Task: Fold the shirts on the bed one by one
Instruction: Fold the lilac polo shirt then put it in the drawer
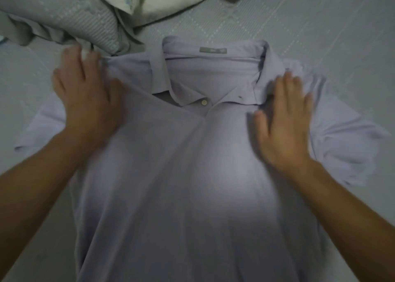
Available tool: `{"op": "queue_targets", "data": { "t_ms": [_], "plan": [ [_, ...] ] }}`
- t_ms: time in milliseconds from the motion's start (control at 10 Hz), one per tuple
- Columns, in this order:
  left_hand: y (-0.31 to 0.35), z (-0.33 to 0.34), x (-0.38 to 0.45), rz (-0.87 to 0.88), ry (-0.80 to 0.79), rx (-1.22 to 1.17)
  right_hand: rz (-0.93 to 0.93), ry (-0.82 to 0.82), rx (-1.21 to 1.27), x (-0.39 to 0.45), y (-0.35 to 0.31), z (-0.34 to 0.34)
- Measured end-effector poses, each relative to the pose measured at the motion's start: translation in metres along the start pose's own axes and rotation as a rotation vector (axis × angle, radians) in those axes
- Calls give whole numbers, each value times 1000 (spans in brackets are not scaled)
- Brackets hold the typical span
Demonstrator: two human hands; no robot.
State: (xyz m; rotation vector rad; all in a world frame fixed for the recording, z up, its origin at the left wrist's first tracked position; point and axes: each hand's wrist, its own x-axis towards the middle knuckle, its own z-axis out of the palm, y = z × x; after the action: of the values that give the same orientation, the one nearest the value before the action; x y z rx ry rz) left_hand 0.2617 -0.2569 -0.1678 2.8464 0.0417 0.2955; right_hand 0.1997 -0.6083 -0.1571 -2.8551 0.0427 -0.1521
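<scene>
The bed (320,25), under a grey quilted cover, takes up the whole view, with a heap of pillows (70,10) and rumpled cloth at its far left corner. Spread across the middle lies a pale lilac polo shirt (188,175), face up, its long axis running straight away from the person: collar (211,68) at the far end, the body coming back toward them and out of view at the near edge. Both short sleeves stick out sideways, so the shirt is not yet folded. The hands sit level with each other on either side of the collar, neither clearly nearer to it. The left hand (85,98) lies flat on that side's shoulder, fingers straight and spread, its fingertips reaching the shoulder seam close to the pillows; it is blurred, so I cannot tell if it presses or only rests. The right hand (286,119) lies open-palmed on the other shoulder, just beside the collar's point, gripping nothing. A small button (204,102) fastens the placket between them.
</scene>
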Motion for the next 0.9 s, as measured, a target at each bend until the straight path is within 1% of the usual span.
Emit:
{"op": "queue_targets", "data": {
  "t_ms": [100, 200, 300, 400, 500, 600, 700, 800, 900],
  "plan": [
    [26, 5, -49, 238, -223, -19, -117, -226, -56, -42, -13, 18],
    [-9, -2, -57, 178, -340, 127, 16, -206, -156, -34, 36, 11],
    [-77, -26, -50, 34, -329, 243, 211, -176, -224, -21, 96, -6],
    [-100, -39, -46, -67, -316, 279, 334, -176, -243, -14, 114, -19],
    [-88, -47, -34, -168, -242, 210, 367, -136, -221, -15, 75, -22],
    [-12, -38, -64, -35, -230, 88, 128, -188, -116, -44, 3, -8],
    [59, -10, -130, 205, -389, -8, -153, -320, -88, -95, -53, 18],
    [45, 4, -150, 369, -430, 57, -204, -329, -131, -118, -25, 23],
    [-3, -3, -145, 287, -379, 101, -52, -296, -197, -122, 41, 4]
  ]
}}
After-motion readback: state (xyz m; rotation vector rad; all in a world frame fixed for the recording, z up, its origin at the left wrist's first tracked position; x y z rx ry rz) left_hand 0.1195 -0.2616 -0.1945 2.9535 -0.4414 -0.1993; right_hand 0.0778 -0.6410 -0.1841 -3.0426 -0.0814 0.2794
